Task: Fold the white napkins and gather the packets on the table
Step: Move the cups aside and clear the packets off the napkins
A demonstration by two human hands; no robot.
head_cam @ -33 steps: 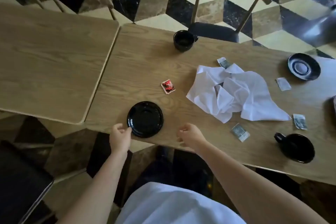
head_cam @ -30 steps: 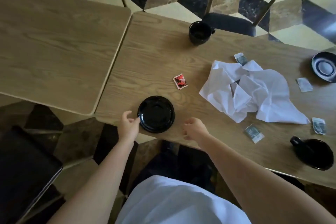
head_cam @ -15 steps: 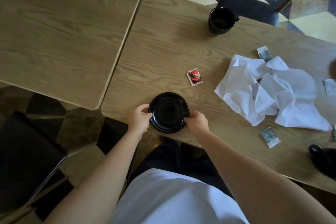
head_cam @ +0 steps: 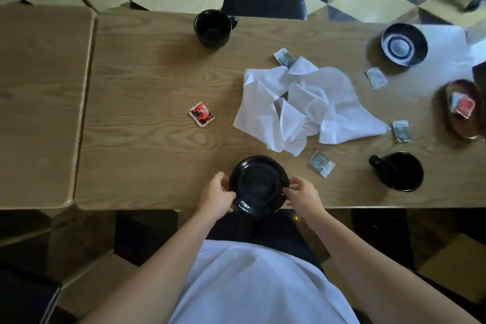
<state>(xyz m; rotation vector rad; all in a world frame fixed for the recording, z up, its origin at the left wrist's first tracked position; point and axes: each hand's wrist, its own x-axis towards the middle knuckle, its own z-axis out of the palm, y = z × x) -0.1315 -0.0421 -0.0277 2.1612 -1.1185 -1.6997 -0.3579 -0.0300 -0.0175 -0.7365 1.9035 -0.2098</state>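
Note:
A black saucer [head_cam: 259, 184] sits at the near edge of the wooden table [head_cam: 147, 81]. My left hand [head_cam: 217, 196] grips its left rim and my right hand [head_cam: 302, 198] grips its right rim. Crumpled white napkins [head_cam: 302, 105] lie in a heap at the table's middle. A red packet [head_cam: 201, 114] lies left of them. Several grey packets are scattered around the heap: one behind it [head_cam: 284, 57], one in front [head_cam: 321, 167], one at the right [head_cam: 401, 131] and a pale one [head_cam: 376, 77] further back.
A black mug [head_cam: 213, 27] stands at the far edge, another black mug [head_cam: 399, 171] at the near right. A second black saucer [head_cam: 404, 44] sits far right. A brown dish [head_cam: 460, 110] holding a red packet is at the right edge. A second table [head_cam: 39, 102] adjoins on the left.
Both hands closed in on the black saucer and now grip its rim from either side. The view swung round to face the table squarely, bringing the right-hand dish into sight.

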